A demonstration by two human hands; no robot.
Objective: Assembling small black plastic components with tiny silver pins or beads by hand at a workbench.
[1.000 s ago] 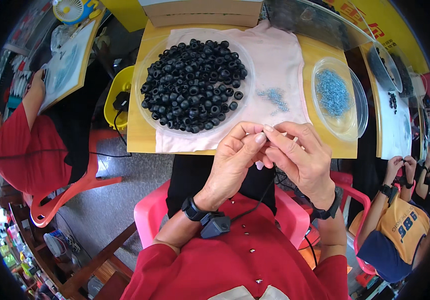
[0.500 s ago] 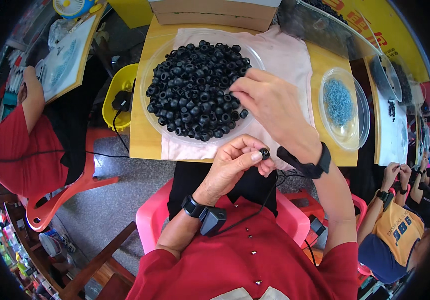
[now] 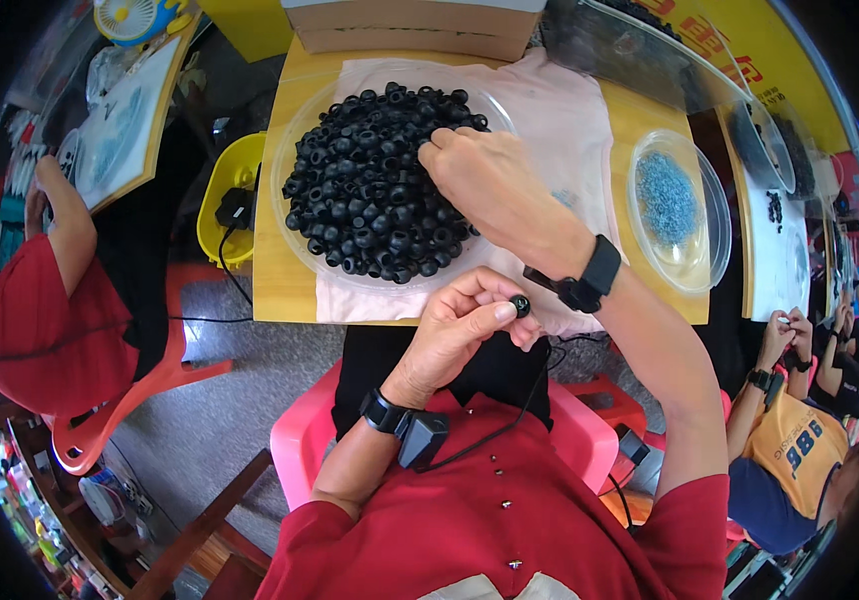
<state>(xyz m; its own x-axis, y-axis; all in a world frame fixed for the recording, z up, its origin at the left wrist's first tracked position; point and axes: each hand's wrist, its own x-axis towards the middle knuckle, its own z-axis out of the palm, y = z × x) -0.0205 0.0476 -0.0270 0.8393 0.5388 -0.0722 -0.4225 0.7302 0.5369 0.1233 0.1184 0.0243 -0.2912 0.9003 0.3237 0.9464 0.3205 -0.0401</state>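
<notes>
Presently: one hollow black piece (image 3: 520, 306), at the left hand's (image 3: 468, 318) fingertips, pinched between thumb and forefinger; right hand (image 3: 495, 180), curled over the heaped black pieces (image 3: 370, 190), fingertips hidden, grip indeterminable.

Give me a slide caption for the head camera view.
Left hand pinching one black bead, right hand over a heap of similar beads.

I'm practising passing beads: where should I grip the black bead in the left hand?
Pinch the black bead by its rounded outer side, probably best from the right: the left hand holds it from the left, leaving its right side showing.
</notes>
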